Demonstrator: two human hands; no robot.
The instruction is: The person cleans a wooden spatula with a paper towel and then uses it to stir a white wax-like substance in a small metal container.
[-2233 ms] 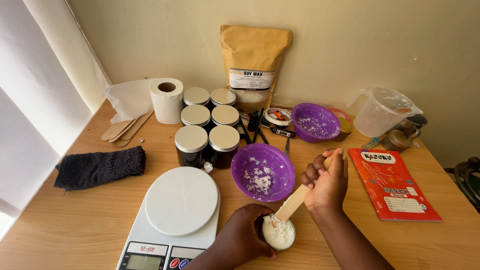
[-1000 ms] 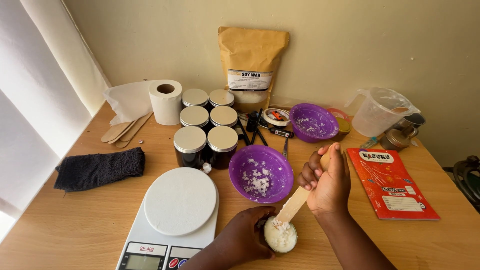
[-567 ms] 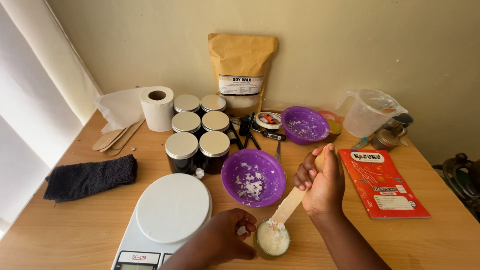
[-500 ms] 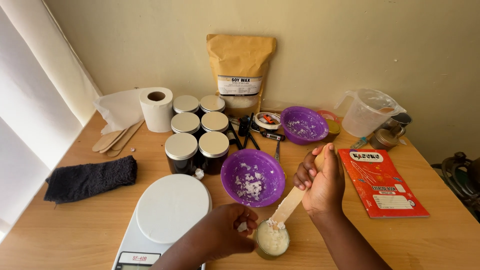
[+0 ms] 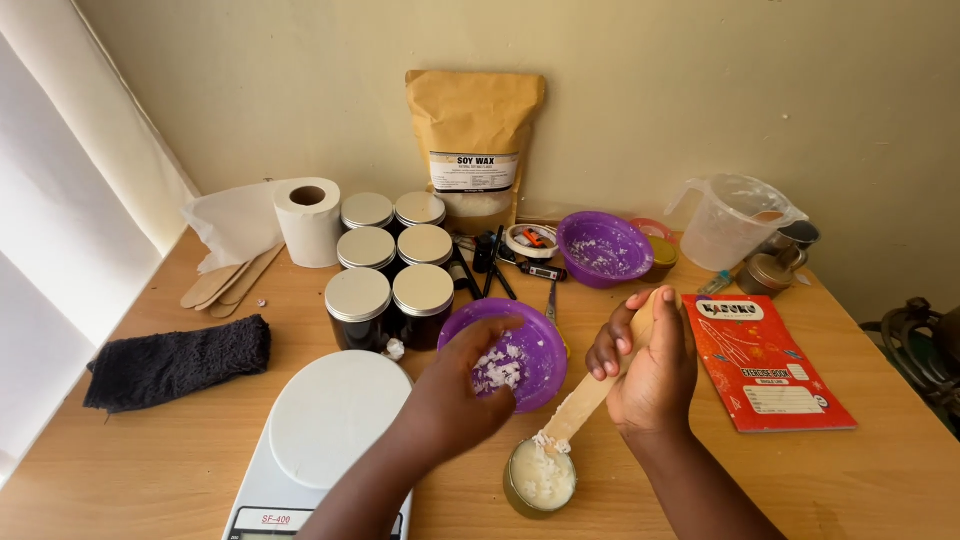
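My right hand [image 5: 648,365] grips a flat wooden stick [image 5: 585,400] whose lower end rests in a small glass jar [image 5: 540,480] filled with white wax. My left hand [image 5: 462,388] hovers over the near purple bowl [image 5: 540,345], fingers curled down toward the white wax flakes [image 5: 498,368] inside it. The jar stands on the wooden table [image 5: 160,470] just in front of that bowl, with neither hand around it.
A white kitchen scale [image 5: 325,430] sits at the left front. Several black jars with silver lids [image 5: 390,265], a paper roll [image 5: 308,220], a brown wax bag [image 5: 474,145], a second purple bowl [image 5: 603,247], a plastic jug [image 5: 735,220], a red exercise book [image 5: 765,362] and a dark cloth [image 5: 178,360] surround the work area.
My left hand has left the jar and moved up and over the near purple bowl. My right hand keeps the stick in the jar. The view has tilted slightly.
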